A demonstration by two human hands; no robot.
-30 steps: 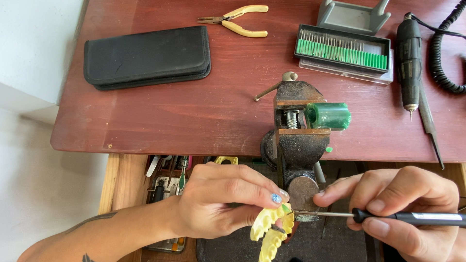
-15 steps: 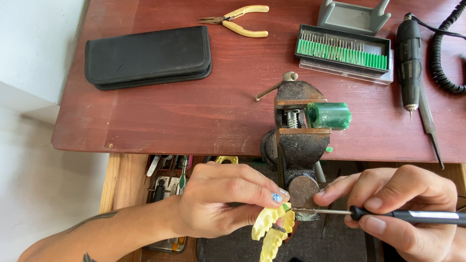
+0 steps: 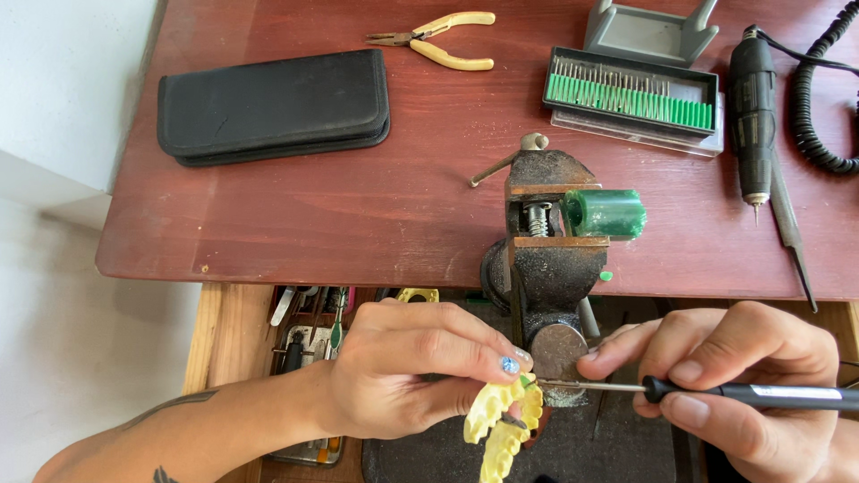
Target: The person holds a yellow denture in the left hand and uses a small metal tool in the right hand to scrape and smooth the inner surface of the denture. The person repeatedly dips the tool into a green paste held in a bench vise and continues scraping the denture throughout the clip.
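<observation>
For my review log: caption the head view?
Left hand holds yellow dental model; right hand applies thin tool.

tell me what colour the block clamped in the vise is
Green, a cylinder-shaped block in the rusty vise; head view.

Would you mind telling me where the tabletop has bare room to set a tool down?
The widest bare patch on the table lies between the black case and the vise. A smaller one sits between pliers and bur tray. The right end, by the rotary handpiece, is crowded.
</observation>
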